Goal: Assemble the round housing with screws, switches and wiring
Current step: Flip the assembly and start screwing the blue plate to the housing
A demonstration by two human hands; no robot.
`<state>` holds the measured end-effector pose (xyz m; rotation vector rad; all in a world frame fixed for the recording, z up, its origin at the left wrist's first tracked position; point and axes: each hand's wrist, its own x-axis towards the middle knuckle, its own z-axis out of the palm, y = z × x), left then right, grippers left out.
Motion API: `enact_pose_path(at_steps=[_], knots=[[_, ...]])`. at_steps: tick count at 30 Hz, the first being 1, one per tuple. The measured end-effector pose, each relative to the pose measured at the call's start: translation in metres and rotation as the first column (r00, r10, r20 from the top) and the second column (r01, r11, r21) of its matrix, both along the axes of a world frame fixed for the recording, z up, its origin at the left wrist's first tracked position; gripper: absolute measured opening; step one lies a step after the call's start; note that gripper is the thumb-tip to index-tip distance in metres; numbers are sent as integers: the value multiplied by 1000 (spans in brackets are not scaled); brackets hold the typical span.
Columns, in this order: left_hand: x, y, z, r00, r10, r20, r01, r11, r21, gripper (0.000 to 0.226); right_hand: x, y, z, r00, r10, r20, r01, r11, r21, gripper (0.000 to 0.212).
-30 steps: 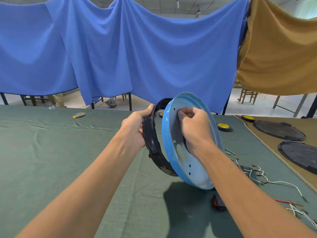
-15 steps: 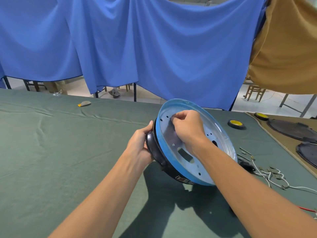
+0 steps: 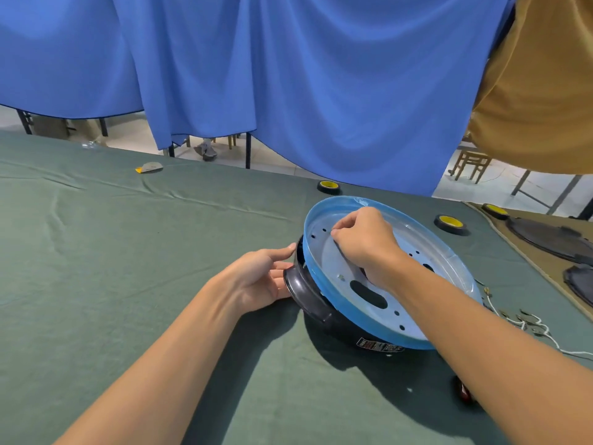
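The round housing lies tilted on the green cloth: a blue-rimmed metal pan (image 3: 414,248) with several holes sits on a black plastic base (image 3: 305,290). My left hand (image 3: 260,277) rests against the base's left side, thumb on the rim and fingers fairly straight. Inside the pan, my right hand (image 3: 365,245) has curled fingers, with thumb and forefinger pinched together near the holes at the far left; what they pinch is too small to identify. A small screw (image 3: 340,277) lies in the pan. White wires (image 3: 526,322) and a red-black switch (image 3: 463,391) lie to the right.
Three black tape rolls with yellow cores (image 3: 328,186) (image 3: 451,223) (image 3: 495,211) sit beyond the housing. Black round covers (image 3: 545,236) lie on a tan cloth at far right. A small grey and yellow object (image 3: 149,167) lies far left. Blue and tan drapes hang behind the table.
The housing went from held upright in the air to lying tilted on the cloth. My left hand loosened from gripping the black base to resting against it.
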<state>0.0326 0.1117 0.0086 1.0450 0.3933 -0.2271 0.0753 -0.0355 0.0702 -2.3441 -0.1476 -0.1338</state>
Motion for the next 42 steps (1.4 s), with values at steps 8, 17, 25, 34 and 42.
enact_pose_path(at_steps=[8,17,25,34,42], knots=[[5,9,-6,994,-112,-5,112,994,12,76,1,5,-4,998,34,-51,-39,995,-90,24],[4,6,-5,988,-154,22,151,983,100,71,2,8,-7,989,103,-107,-125,965,-231,19],[6,5,-5,988,-155,15,152,981,122,83,8,-4,0,980,142,-136,-170,959,-226,20],[4,8,-4,984,-175,40,172,983,67,75,16,4,-7,991,66,-114,-82,987,-141,25],[3,10,-6,988,-151,16,150,988,42,51,13,-5,-1,958,167,-234,-192,977,-91,21]])
